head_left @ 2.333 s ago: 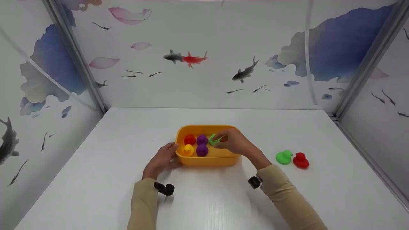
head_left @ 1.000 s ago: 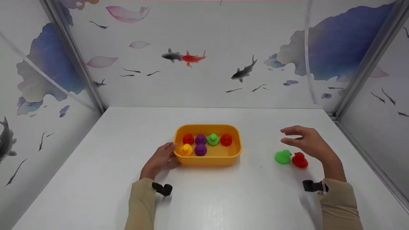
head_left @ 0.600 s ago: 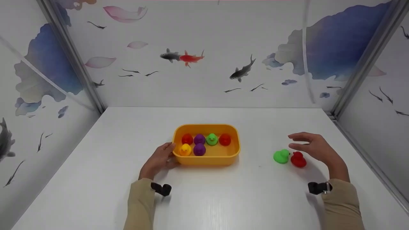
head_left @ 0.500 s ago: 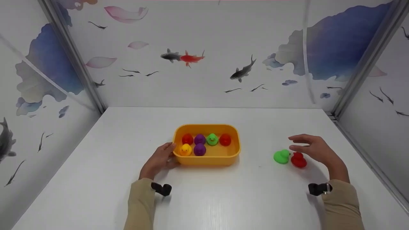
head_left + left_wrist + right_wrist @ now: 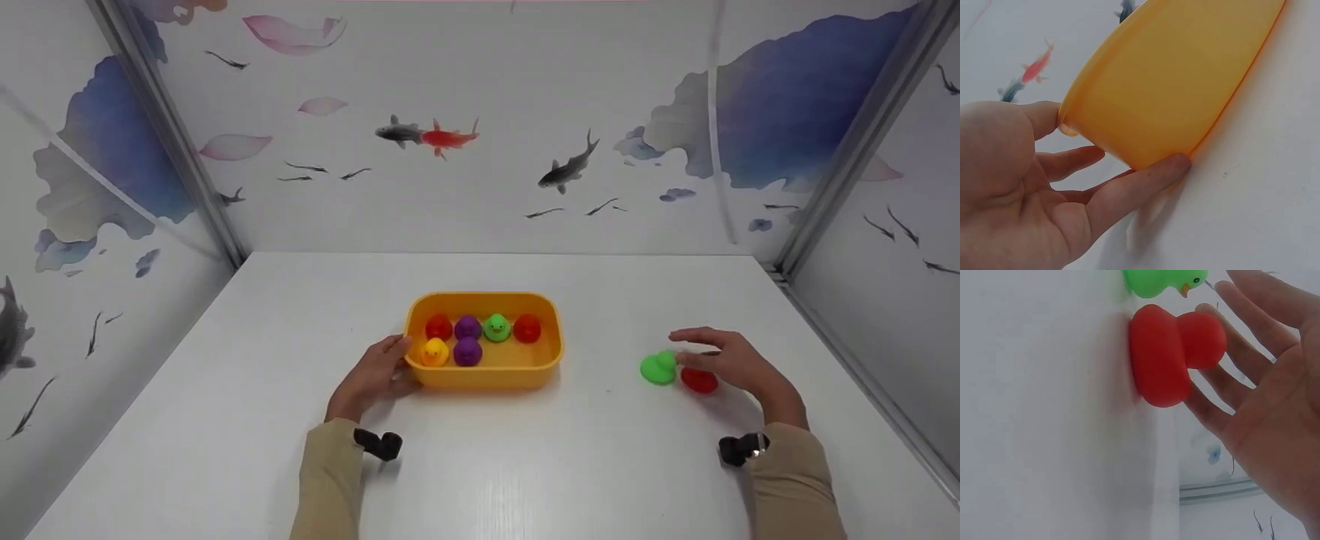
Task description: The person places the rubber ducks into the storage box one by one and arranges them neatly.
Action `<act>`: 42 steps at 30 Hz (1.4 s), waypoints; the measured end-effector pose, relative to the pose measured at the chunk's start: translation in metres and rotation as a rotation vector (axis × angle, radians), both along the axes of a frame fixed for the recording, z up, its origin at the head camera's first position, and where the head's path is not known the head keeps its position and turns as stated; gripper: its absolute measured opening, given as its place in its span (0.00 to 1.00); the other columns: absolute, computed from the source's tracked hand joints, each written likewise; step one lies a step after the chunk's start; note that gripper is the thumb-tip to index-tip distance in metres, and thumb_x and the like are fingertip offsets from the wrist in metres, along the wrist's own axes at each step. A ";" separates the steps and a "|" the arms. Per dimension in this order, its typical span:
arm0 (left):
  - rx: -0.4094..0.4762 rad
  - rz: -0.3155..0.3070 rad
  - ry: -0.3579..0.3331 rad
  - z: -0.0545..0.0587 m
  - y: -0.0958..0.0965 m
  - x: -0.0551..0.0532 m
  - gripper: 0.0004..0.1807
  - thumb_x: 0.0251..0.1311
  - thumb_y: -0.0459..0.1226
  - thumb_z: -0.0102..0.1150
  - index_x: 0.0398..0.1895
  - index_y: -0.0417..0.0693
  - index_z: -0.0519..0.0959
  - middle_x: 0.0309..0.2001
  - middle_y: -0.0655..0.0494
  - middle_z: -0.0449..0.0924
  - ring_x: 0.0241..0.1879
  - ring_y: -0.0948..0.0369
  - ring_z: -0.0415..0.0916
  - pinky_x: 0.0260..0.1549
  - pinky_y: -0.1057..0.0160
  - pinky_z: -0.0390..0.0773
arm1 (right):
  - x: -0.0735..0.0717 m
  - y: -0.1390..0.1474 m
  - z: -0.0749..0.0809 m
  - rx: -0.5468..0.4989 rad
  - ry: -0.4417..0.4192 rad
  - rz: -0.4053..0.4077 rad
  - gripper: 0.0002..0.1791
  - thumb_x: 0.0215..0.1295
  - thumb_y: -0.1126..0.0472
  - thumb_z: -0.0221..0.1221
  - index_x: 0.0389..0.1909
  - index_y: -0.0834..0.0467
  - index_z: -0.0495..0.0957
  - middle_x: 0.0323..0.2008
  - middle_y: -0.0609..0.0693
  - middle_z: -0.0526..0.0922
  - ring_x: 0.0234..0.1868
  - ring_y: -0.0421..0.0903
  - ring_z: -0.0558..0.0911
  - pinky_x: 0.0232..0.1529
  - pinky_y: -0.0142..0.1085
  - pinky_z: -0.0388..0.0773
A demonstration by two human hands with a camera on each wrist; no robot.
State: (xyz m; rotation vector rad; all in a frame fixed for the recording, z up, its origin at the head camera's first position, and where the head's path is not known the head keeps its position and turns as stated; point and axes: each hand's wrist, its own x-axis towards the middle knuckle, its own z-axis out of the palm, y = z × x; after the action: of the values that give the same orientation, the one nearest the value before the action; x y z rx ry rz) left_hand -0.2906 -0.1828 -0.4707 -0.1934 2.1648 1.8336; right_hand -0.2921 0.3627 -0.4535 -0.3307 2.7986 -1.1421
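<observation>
My left hand [image 5: 371, 381] holds the near left end of an orange-yellow plastic box [image 5: 484, 379]. In the left wrist view the thumb hooks the box's rim and the fingers [image 5: 1140, 188] press its outer wall low down. Over on the right, my right hand [image 5: 739, 365] hovers with spread fingers above a red rubber duck [image 5: 699, 382], partly covering it. Fingers stand behind that duck in the right wrist view, the palm facing it. A green rubber duck [image 5: 657, 369] sits just left of the red one, its beak hidden by my thumb in the head view.
Inside the box are a yellow duck [image 5: 435, 352], a green duck [image 5: 496, 328], two purple ducks [image 5: 468, 352] and two red ones [image 5: 527, 328]. The white table [image 5: 525, 457] is walled by panels [image 5: 480, 202] printed with fish.
My right hand has let go of the green duck in the box, swung right, and come down over the two loose ducks. My left hand stays on the box.
</observation>
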 end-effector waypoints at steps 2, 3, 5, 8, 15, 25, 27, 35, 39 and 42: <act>0.015 -0.003 0.001 0.000 0.000 0.000 0.31 0.75 0.53 0.46 0.75 0.51 0.62 0.71 0.46 0.70 0.66 0.50 0.73 0.56 0.54 0.82 | 0.000 0.000 -0.002 0.006 0.002 0.009 0.28 0.71 0.49 0.59 0.68 0.57 0.72 0.71 0.65 0.67 0.71 0.69 0.64 0.66 0.61 0.72; 0.019 -0.007 0.003 0.000 0.000 0.000 0.31 0.75 0.53 0.46 0.76 0.51 0.61 0.71 0.45 0.69 0.66 0.49 0.73 0.56 0.53 0.82 | 0.000 0.000 -0.003 0.007 -0.002 0.014 0.28 0.71 0.50 0.59 0.68 0.57 0.72 0.71 0.66 0.66 0.71 0.70 0.64 0.65 0.61 0.73; 0.020 -0.004 0.003 -0.001 0.000 -0.001 0.31 0.75 0.53 0.46 0.76 0.51 0.62 0.71 0.45 0.70 0.66 0.50 0.73 0.56 0.54 0.83 | 0.000 0.000 -0.005 0.012 -0.013 0.023 0.28 0.71 0.50 0.59 0.68 0.57 0.72 0.71 0.66 0.66 0.70 0.71 0.65 0.65 0.61 0.74; -0.001 0.004 -0.004 -0.001 0.001 0.000 0.32 0.75 0.54 0.46 0.76 0.51 0.61 0.70 0.46 0.70 0.65 0.50 0.73 0.56 0.55 0.83 | -0.002 -0.001 -0.007 0.019 -0.029 0.039 0.28 0.71 0.49 0.59 0.67 0.57 0.72 0.71 0.66 0.65 0.70 0.72 0.66 0.64 0.60 0.75; -0.031 0.017 -0.007 -0.001 0.001 0.001 0.31 0.76 0.54 0.45 0.76 0.51 0.61 0.69 0.45 0.71 0.65 0.51 0.74 0.55 0.55 0.83 | -0.003 -0.001 -0.009 0.012 -0.054 0.090 0.29 0.69 0.52 0.61 0.68 0.59 0.72 0.72 0.68 0.64 0.70 0.74 0.65 0.65 0.61 0.74; -0.026 0.028 -0.023 -0.001 0.001 -0.001 0.32 0.75 0.54 0.45 0.77 0.52 0.59 0.71 0.45 0.69 0.66 0.50 0.73 0.54 0.56 0.84 | -0.002 -0.004 -0.005 0.058 -0.055 0.116 0.28 0.70 0.53 0.59 0.69 0.57 0.71 0.72 0.69 0.63 0.70 0.74 0.63 0.65 0.64 0.71; -0.020 0.031 -0.022 -0.001 0.001 0.000 0.32 0.75 0.54 0.45 0.77 0.52 0.59 0.71 0.45 0.69 0.66 0.50 0.73 0.54 0.56 0.83 | -0.002 -0.005 -0.005 0.065 -0.055 0.121 0.28 0.71 0.53 0.59 0.69 0.57 0.70 0.72 0.69 0.62 0.70 0.74 0.63 0.66 0.65 0.70; -0.002 0.018 -0.016 -0.001 -0.001 -0.001 0.32 0.76 0.54 0.45 0.77 0.52 0.59 0.71 0.46 0.69 0.66 0.50 0.73 0.55 0.55 0.83 | -0.002 -0.009 -0.004 0.085 -0.032 0.142 0.26 0.72 0.56 0.58 0.68 0.58 0.72 0.71 0.68 0.66 0.70 0.71 0.63 0.66 0.65 0.70; 0.002 0.014 -0.007 -0.002 -0.001 -0.001 0.32 0.75 0.54 0.45 0.77 0.52 0.60 0.70 0.46 0.71 0.65 0.50 0.73 0.55 0.55 0.84 | -0.002 -0.011 -0.001 0.095 -0.045 0.131 0.24 0.72 0.56 0.58 0.67 0.57 0.74 0.69 0.69 0.68 0.68 0.70 0.66 0.64 0.61 0.74; 0.007 0.006 0.003 -0.001 0.001 0.000 0.32 0.76 0.53 0.45 0.77 0.51 0.59 0.70 0.44 0.70 0.66 0.49 0.73 0.55 0.55 0.83 | -0.002 -0.012 0.001 0.079 -0.068 0.104 0.24 0.71 0.54 0.60 0.65 0.57 0.75 0.68 0.69 0.68 0.68 0.72 0.67 0.63 0.57 0.77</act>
State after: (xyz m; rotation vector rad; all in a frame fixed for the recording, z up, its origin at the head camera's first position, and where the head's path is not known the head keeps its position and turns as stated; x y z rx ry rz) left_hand -0.2908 -0.1821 -0.4715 -0.1952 2.1621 1.8456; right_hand -0.2944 0.3511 -0.4523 -0.4168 2.7235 -0.9994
